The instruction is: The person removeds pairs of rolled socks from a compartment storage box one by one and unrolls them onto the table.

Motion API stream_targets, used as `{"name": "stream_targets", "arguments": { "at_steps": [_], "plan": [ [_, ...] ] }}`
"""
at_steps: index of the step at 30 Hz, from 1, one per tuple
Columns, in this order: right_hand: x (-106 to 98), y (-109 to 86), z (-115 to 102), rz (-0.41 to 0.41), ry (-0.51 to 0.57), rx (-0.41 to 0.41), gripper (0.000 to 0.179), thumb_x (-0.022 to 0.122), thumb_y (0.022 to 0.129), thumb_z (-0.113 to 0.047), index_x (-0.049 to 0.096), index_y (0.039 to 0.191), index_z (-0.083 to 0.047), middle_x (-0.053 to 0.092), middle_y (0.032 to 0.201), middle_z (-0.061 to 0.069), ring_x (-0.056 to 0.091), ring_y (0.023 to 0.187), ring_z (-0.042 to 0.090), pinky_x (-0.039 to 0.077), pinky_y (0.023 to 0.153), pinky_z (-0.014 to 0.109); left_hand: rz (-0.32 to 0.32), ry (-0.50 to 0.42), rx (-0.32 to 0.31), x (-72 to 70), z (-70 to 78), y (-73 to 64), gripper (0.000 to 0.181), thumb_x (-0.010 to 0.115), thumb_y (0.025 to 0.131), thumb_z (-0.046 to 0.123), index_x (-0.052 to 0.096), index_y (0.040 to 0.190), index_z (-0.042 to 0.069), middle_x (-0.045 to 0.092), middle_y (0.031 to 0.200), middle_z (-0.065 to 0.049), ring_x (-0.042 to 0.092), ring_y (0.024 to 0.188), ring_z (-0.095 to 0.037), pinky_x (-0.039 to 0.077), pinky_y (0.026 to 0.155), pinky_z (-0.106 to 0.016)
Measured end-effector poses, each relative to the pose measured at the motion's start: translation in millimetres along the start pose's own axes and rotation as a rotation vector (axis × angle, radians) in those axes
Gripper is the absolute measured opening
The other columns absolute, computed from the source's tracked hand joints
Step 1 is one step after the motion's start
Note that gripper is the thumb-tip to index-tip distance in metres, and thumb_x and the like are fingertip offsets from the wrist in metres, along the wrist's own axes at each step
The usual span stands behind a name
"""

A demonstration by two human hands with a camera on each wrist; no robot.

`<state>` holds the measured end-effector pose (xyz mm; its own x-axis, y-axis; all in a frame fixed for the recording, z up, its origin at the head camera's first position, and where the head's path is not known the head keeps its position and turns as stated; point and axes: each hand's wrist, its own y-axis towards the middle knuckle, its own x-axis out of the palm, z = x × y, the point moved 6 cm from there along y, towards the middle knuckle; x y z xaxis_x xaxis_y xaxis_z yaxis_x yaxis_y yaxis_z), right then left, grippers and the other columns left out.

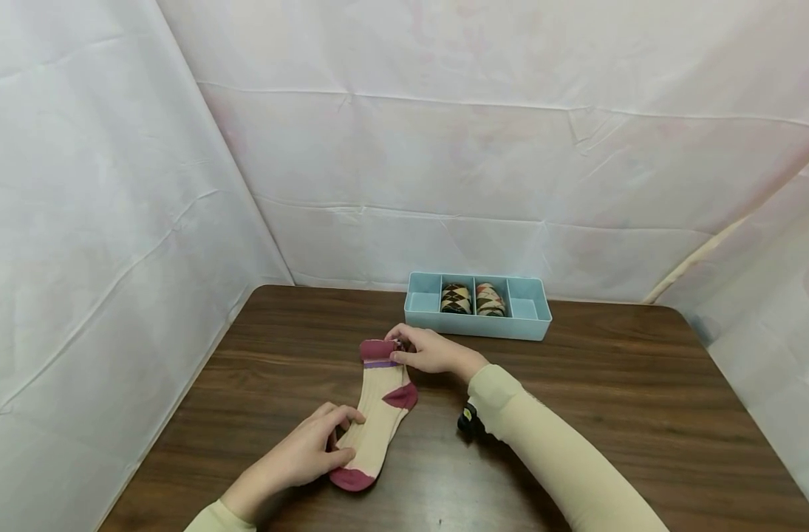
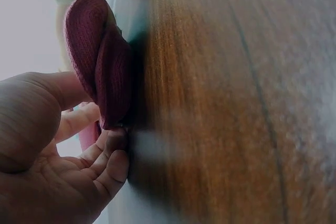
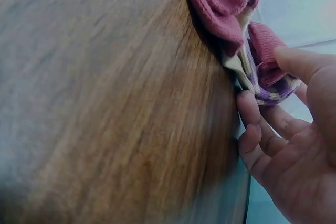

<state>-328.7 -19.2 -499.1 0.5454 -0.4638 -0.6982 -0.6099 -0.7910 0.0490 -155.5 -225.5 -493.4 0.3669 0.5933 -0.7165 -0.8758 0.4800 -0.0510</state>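
A pair of cream socks [image 1: 377,417] with maroon toes, heels and cuffs lies stacked on the table, cuffs pointing away. At its cuff end, my right hand [image 1: 434,351] pinches the folded maroon cuff [image 3: 265,51], thumb on top and fingers at the lower edge. Purple stripes show below the fold. My left hand [image 1: 304,447] holds the side of the foot near the toes, thumb and index finger over the fabric. Seen from the left wrist, the maroon toes [image 2: 97,56] lie one over the other, with curled fingertips [image 2: 118,163] by the table surface.
A light blue divided tray [image 1: 473,325] stands at the table's back edge. Two rolled argyle socks, one dark [image 1: 456,299] and one lighter [image 1: 490,300], sit in its middle compartments. White cloth [image 1: 444,162] hangs behind the brown wooden table [image 1: 617,399] and at both sides.
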Motion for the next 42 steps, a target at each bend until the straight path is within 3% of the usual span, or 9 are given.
{"name": "stream_targets", "arguments": {
  "at_steps": [9, 13, 17, 25, 29, 35, 42],
  "plan": [
    [-5, 5.6, 7, 0.029, -0.041, 0.080, 0.029, 0.057, 0.116, -0.027, 0.060, 0.140, -0.010, 0.071, 0.103, -0.002, 0.067, 0.085, 0.010, 0.056, 0.085, 0.035, 0.005, 0.001, 0.011, 1.7, -3.3, -2.6, 0.043, 0.084, 0.095, 0.015, 0.067, 0.135, 0.017, 0.058, 0.114, -0.005, 0.058, 0.084, -0.007, 0.051, 0.072, -0.026],
    [-6, 4.5, 4, 0.067, -0.095, 0.039, 0.033, 0.060, 0.114, -0.025, 0.057, 0.142, -0.008, 0.073, 0.114, 0.002, 0.066, 0.093, 0.011, 0.056, 0.089, 0.036, 0.004, -0.014, 0.011, 1.4, -3.8, -2.8, 0.043, 0.084, 0.095, 0.016, 0.067, 0.135, 0.018, 0.058, 0.115, -0.005, 0.058, 0.084, -0.008, 0.051, 0.072, -0.026],
    [-7, 2.2, 0, 0.085, -0.097, 0.020, 0.044, 0.067, 0.110, -0.017, 0.052, 0.151, -0.010, 0.065, 0.128, 0.010, 0.065, 0.098, 0.015, 0.057, 0.092, 0.039, 0.000, -0.021, 0.010, 1.3, -3.1, -3.1, 0.043, 0.085, 0.095, 0.016, 0.067, 0.135, 0.019, 0.058, 0.114, -0.005, 0.057, 0.084, -0.008, 0.050, 0.072, -0.026],
    [-4, 1.7, -1, 0.076, -0.098, 0.024, 0.050, 0.075, 0.103, -0.002, 0.058, 0.145, -0.021, 0.055, 0.133, 0.011, 0.068, 0.097, 0.016, 0.060, 0.092, 0.036, -0.003, -0.029, 0.007, 0.7, -3.6, -2.9, 0.043, 0.085, 0.095, 0.016, 0.067, 0.135, 0.019, 0.058, 0.115, -0.006, 0.057, 0.085, -0.009, 0.050, 0.073, -0.027],
    [-2, 3.6, 0, 0.084, -0.129, 0.019, 0.045, 0.074, 0.104, -0.005, 0.059, 0.143, -0.020, 0.056, 0.130, 0.009, 0.066, 0.097, 0.015, 0.059, 0.092, 0.035, -0.002, -0.030, 0.009, -0.4, -4.7, -2.9, 0.043, 0.085, 0.096, 0.016, 0.067, 0.135, 0.018, 0.058, 0.114, -0.006, 0.057, 0.085, -0.009, 0.050, 0.073, -0.027],
    [-3, 9.0, -1, 0.161, -0.182, -0.012, 0.032, 0.070, 0.109, -0.016, 0.061, 0.140, -0.017, 0.061, 0.119, 0.007, 0.061, 0.094, 0.017, 0.055, 0.085, 0.038, 0.006, -0.033, 0.023, -0.7, -5.9, -3.3, 0.043, 0.086, 0.095, 0.015, 0.067, 0.134, 0.018, 0.058, 0.112, -0.005, 0.057, 0.083, -0.008, 0.050, 0.072, -0.027],
    [-12, 10.1, -3, 0.273, -0.193, 0.029, 0.027, 0.063, 0.114, -0.024, 0.059, 0.138, -0.013, 0.075, 0.125, 0.007, 0.074, 0.113, 0.021, 0.060, 0.092, 0.041, 0.009, -0.036, 0.043, 2.6, -8.6, -2.0, 0.042, 0.085, 0.095, 0.015, 0.067, 0.133, 0.017, 0.058, 0.112, -0.005, 0.057, 0.082, -0.007, 0.051, 0.072, -0.027]
  ]
}}
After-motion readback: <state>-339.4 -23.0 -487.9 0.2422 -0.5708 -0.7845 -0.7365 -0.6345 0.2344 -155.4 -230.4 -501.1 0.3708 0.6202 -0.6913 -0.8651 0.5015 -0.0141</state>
